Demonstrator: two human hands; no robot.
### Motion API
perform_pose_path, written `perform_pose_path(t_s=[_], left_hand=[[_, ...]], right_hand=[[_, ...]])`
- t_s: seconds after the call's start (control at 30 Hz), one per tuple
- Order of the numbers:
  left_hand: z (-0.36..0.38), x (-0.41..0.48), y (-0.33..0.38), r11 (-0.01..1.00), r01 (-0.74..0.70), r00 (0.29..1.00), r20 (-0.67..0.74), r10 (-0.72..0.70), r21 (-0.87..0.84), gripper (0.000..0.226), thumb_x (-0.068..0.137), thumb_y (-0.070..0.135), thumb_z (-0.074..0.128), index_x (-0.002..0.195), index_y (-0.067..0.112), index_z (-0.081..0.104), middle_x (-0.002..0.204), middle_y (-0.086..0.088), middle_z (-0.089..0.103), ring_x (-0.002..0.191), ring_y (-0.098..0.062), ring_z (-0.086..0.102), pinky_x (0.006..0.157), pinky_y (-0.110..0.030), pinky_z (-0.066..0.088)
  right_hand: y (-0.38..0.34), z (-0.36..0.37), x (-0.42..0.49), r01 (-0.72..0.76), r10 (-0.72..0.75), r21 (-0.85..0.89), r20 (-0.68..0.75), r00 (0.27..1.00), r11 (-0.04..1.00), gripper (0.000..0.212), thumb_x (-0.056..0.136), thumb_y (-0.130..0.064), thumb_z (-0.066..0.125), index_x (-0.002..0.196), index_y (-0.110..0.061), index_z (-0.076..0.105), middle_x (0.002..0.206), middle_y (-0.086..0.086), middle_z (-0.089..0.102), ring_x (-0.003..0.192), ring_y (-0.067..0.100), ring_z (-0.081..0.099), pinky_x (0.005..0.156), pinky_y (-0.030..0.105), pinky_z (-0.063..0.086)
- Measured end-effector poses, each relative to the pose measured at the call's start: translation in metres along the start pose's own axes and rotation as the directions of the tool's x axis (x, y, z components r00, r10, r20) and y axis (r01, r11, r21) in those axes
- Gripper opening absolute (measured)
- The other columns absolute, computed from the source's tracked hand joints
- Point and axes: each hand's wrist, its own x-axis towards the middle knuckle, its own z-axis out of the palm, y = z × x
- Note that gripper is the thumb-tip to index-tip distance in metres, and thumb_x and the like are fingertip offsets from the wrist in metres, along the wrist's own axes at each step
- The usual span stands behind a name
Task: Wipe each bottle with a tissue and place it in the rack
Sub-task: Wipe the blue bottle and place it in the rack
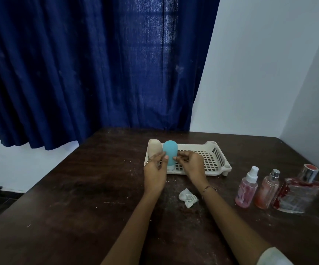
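Dark dusty wooden table [78,188], navy curtain [97,73] hung behind | rounded blue bottle [170,152] is pinched in white plastic rack [218,156] by left hand [154,170], right hand [192,166] fingers

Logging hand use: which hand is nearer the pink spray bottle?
Right. The right hand holds the blue bottle, leftward of the pink spray bottle; the left hand sits farther left.

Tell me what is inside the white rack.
In the rack, at its left end, stand a beige bottle and a blue bottle, which the left hand and right hand hold. The left hand hides the beige bottle's base.
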Motion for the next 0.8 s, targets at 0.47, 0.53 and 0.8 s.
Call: perform_pose_path(t_s=[0.47, 0.53, 0.8], left_hand=[[-0.001, -0.008, 0.005, 0.984, -0.023, 0.992, -0.116, 0.044, 0.176, 0.028, 0.097, 0.018, 0.051, 0.117, 0.006, 0.064, 0.113, -0.008, 0.068, 0.093, -0.004, 0.054, 0.084, -0.014, 0.041], [-0.001, -0.01, 0.007, 0.981, -0.04, 0.991, -0.116, 0.063, 0.192, 0.028, 0.097, 0.02, 0.051, 0.117, 0.006, 0.065, 0.113, -0.007, 0.068, 0.094, -0.006, 0.057, 0.086, -0.017, 0.043], [0.011, -0.035, 0.026, 0.967, -0.131, 0.99, -0.021, 0.139, 0.217, 0.025, 0.097, 0.021, 0.05, 0.111, 0.007, 0.066, 0.104, -0.006, 0.07, 0.088, -0.008, 0.06, 0.079, -0.023, 0.049]], right_hand=[[-0.003, -0.009, -0.005, -0.047, 0.048, -0.015, 0.022, 0.999, 0.999, 0.04, 0.082, -0.01, 0.069, 0.12, -0.005, 0.059, 0.099, 0.006, 0.07, 0.084, 0.007, 0.06, 0.084, 0.013, 0.045], [-0.004, -0.015, -0.009, -0.033, 0.033, -0.027, -0.001, 0.999, 0.999, 0.038, 0.083, -0.007, 0.067, 0.12, -0.005, 0.06, 0.097, 0.005, 0.069, 0.08, 0.003, 0.058, 0.073, 0.002, 0.04], [-0.026, -0.064, -0.044, 0.116, -0.12, -0.049, -0.088, 0.989, 0.992, 0.029, 0.085, -0.004, 0.063, 0.114, -0.006, 0.064, 0.092, 0.003, 0.067, 0.081, 0.007, 0.062, 0.08, 0.017, 0.052]])
